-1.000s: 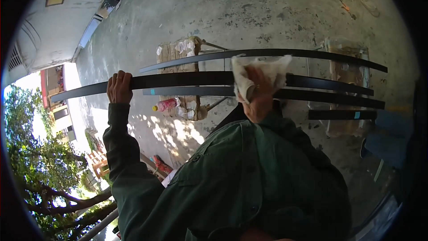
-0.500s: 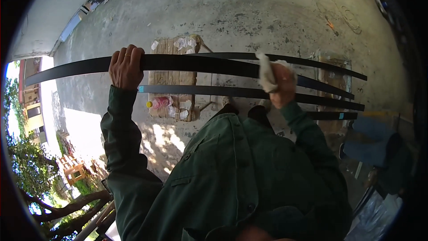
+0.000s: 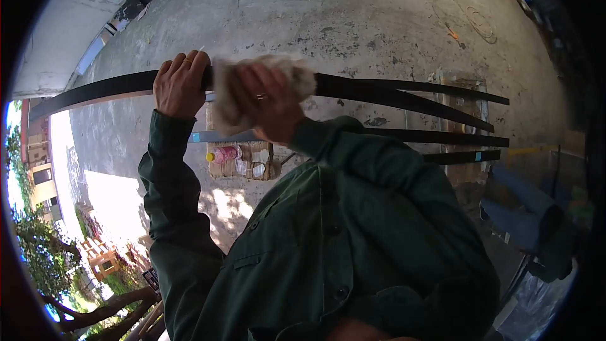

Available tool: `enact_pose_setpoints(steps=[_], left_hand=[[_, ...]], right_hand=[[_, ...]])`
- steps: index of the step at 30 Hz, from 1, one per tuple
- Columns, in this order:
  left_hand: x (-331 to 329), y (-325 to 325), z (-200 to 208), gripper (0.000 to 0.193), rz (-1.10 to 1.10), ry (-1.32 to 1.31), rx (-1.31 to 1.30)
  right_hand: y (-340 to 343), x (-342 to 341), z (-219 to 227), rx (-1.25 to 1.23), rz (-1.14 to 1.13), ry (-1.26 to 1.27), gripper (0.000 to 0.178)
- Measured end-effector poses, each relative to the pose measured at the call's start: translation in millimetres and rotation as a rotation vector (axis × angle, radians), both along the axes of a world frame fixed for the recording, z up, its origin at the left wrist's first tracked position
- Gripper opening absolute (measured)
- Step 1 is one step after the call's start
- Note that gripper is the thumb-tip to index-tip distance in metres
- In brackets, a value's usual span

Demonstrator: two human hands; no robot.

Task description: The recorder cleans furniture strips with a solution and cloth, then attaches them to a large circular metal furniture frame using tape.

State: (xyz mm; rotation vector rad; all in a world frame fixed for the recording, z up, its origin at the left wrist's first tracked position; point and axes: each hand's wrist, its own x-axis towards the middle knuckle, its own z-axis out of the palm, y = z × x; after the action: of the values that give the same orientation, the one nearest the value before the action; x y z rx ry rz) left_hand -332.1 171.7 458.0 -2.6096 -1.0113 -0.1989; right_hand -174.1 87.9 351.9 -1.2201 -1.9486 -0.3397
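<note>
My left hand (image 3: 182, 85) is closed around a long black flat bar (image 3: 379, 93), gripping it left of its middle. The bar's left end sticks out past that hand, and its far right end rests low at the right. My right hand (image 3: 268, 95) presses a pale, crumpled rag (image 3: 230, 104) onto the bar, just right of my left hand. The rag is slightly blurred and hides the bar beneath it. Other dark bars lie alongside: one behind (image 3: 442, 90), one nearer me (image 3: 435, 136) and a short visible piece (image 3: 464, 156) with a blue mark.
Below the rag, a worn wooden stand (image 3: 252, 169) carries a pink bottle with a yellow cap (image 3: 224, 154). A second support (image 3: 464, 82) stands under the bars' right ends. At the right is another person's blue-clad leg (image 3: 514, 199). A loose cable (image 3: 483, 25) lies on the concrete floor.
My right hand has swept the rag leftward along the bar, from right of centre to beside my left hand. The left hand keeps its grip, and the held bar has shifted slightly.
</note>
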Motion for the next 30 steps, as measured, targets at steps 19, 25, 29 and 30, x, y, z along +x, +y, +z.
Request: enact_pose_setpoints(steps=[19,25,29,30], left_hand=[[-8,-9,19,0.031,0.016,-0.143,0.073],[-20,-11,5,0.026,0.017,-0.159,0.193],[-28,-18,6,0.023,0.048,-0.173,0.154],[-30,-22,7,0.029,0.034,-0.218,0.180]], right_hand=[[-26,88,9,-0.331,0.048,-0.028,0.068],[28,-19,69,-0.328,0.263,-0.103,0.071],[37,-24,67,-0.375,0.362,-0.111,0.069],[37,-24,67,-0.337,0.372,-0.066,0.068]])
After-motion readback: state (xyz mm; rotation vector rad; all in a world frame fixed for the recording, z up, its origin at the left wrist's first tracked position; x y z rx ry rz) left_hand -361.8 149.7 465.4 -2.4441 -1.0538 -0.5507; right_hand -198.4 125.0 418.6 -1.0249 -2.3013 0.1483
